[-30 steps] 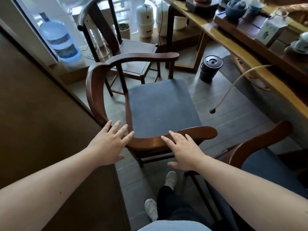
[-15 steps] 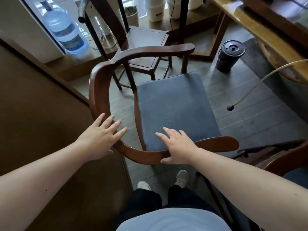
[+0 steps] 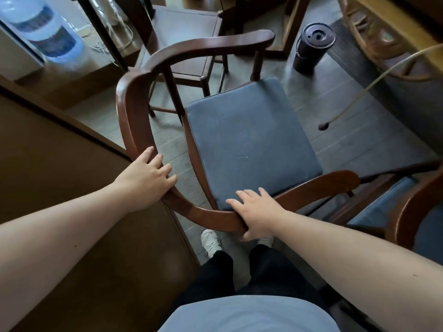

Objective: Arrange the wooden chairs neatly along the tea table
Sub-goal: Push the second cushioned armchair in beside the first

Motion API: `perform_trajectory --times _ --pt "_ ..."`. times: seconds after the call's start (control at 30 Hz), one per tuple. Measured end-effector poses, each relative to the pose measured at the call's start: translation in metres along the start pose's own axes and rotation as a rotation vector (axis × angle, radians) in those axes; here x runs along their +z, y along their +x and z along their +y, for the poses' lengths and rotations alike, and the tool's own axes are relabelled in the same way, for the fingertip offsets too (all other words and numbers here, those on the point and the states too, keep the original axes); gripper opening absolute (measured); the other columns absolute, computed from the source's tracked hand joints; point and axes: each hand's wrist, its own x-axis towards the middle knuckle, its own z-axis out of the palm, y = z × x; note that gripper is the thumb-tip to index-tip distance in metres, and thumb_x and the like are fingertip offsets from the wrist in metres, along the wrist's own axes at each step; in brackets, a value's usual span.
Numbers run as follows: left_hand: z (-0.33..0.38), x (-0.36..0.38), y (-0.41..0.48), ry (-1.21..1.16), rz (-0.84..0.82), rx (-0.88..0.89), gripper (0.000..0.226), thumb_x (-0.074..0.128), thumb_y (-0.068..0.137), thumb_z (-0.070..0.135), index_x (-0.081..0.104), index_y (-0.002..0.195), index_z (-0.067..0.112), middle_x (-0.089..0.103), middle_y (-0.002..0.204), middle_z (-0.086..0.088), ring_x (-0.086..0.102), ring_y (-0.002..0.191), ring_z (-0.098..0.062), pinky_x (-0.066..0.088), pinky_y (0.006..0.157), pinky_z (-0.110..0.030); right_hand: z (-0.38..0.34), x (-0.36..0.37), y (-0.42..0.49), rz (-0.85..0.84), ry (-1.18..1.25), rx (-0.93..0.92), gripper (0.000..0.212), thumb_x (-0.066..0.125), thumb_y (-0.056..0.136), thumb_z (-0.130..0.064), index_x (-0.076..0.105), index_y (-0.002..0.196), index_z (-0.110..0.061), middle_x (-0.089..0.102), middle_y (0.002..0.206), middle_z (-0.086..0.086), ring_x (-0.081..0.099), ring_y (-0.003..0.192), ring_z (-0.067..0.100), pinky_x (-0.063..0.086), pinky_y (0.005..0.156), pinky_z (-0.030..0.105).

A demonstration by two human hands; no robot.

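Note:
A wooden armchair (image 3: 134, 111) with a curved brown back rail and a blue seat cushion (image 3: 249, 140) stands right in front of me. My left hand (image 3: 146, 178) lies over the left bend of the rail. My right hand (image 3: 259, 212) wraps the rail's near stretch, thumb under it and fingers over the top. A second blue-cushioned armchair (image 3: 407, 212) shows at the right edge. Beyond the first chair stands a dark wooden chair (image 3: 184, 32) with a bare seat. The tea table (image 3: 374, 22) fills the top right corner.
A brown wall panel (image 3: 60, 188) runs close along my left. A dark lidded bin (image 3: 311, 49) stands on the plank floor near the table. A thin tube with a dark tip (image 3: 323, 127) hangs off the table. A water jug (image 3: 45, 32) sits at top left.
Both hands have settled from hovering onto the chair's back rail, the right thumb tucking under it. The chair sits closer and lower in view as my head tilts down.

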Motion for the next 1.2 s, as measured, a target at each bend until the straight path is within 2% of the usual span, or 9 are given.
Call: perform_trajectory --times 0.13,0.23,0.4,0.57,0.63,0.77,0.87,1.07,1.2 --pt "-0.001 0.006 0.004 0.009 0.030 0.032 0.036 0.035 0.095 0.027 0.049 0.128 0.025 0.060 0.128 -0.002 0.047 0.122 -0.037 0.027 0.109 -0.052 -0.004 0.000 -0.002 0.072 0.040 0.015 0.049 0.068 0.069 -0.048 0.041 0.098 -0.020 0.062 0.107 0.006 0.061 0.100 0.032 0.043 0.077 0.040" --pt "-0.001 0.009 0.005 0.002 0.041 0.038 0.037 0.035 0.094 0.028 0.051 0.127 0.025 0.061 0.125 -0.001 0.049 0.119 -0.036 0.030 0.107 -0.051 -0.004 -0.004 0.000 0.039 0.046 -0.027 0.044 0.068 0.068 -0.045 0.038 0.088 -0.021 0.065 0.095 0.005 0.063 0.090 0.032 0.040 0.062 0.035" --pt "0.014 -0.005 0.005 -0.055 0.055 0.031 0.034 0.036 0.092 0.028 0.055 0.120 0.025 0.064 0.119 0.000 0.054 0.109 -0.032 0.033 0.102 -0.048 0.013 -0.007 -0.011 -0.013 0.013 -0.073 0.043 0.069 0.067 -0.044 0.040 0.090 -0.022 0.064 0.093 0.004 0.062 0.088 0.031 0.040 0.063 0.034" --pt "0.063 -0.041 0.010 -0.133 0.128 0.034 0.028 0.042 0.091 0.028 0.058 0.114 0.024 0.067 0.111 -0.003 0.058 0.109 -0.034 0.015 0.114 -0.059 0.060 0.011 -0.052 -0.037 -0.050 -0.041 0.038 0.065 0.063 -0.041 0.042 0.087 -0.023 0.065 0.089 0.002 0.064 0.087 0.031 0.041 0.066 0.035" --pt "0.084 -0.054 0.016 -0.192 0.194 0.051 0.024 0.044 0.091 0.026 0.059 0.109 0.023 0.068 0.107 -0.003 0.060 0.102 -0.032 0.021 0.112 -0.057 0.084 0.016 -0.069 -0.078 -0.080 -0.030 0.038 0.065 0.063 -0.040 0.041 0.088 -0.024 0.066 0.093 0.003 0.064 0.090 0.030 0.042 0.070 0.036" --pt "0.115 -0.080 0.034 -0.232 0.411 0.110 0.011 0.069 0.079 0.030 0.063 0.082 0.022 0.067 0.076 0.002 0.063 0.073 -0.029 0.044 0.094 -0.051 0.134 0.025 -0.104 -0.166 -0.129 0.033 0.042 0.067 0.058 -0.041 0.051 0.093 -0.023 0.067 0.095 0.002 0.065 0.090 0.030 0.051 0.079 0.036" --pt "0.126 -0.091 0.045 -0.261 0.514 0.106 0.013 0.075 0.070 0.027 0.064 0.070 0.020 0.060 0.061 0.003 0.060 0.063 -0.028 0.028 0.108 -0.066 0.162 0.028 -0.120 -0.187 -0.142 0.053 0.035 0.067 0.061 -0.041 0.048 0.087 -0.025 0.066 0.092 0.001 0.064 0.088 0.028 0.050 0.076 0.035" --pt "0.115 -0.096 0.048 -0.279 0.503 0.099 0.027 0.074 0.068 0.036 0.064 0.088 0.020 0.065 0.083 0.001 0.061 0.084 -0.028 0.026 0.108 -0.060 0.174 0.036 -0.127 -0.116 -0.173 0.033 0.031 0.064 0.065 -0.039 0.046 0.085 -0.025 0.065 0.093 0.001 0.063 0.090 0.028 0.046 0.077 0.035" --pt "0.073 -0.085 0.043 -0.336 0.533 0.151 0.043 0.070 0.073 0.045 0.062 0.109 0.021 0.067 0.108 -0.004 0.061 0.104 -0.030 0.035 0.105 -0.052 0.164 0.038 -0.135 -0.100 -0.230 0.139 0.051 0.064 0.068 -0.046 0.048 0.111 -0.023 0.060 0.108 0.003 0.055 0.105 0.027 0.042 0.091 0.040"
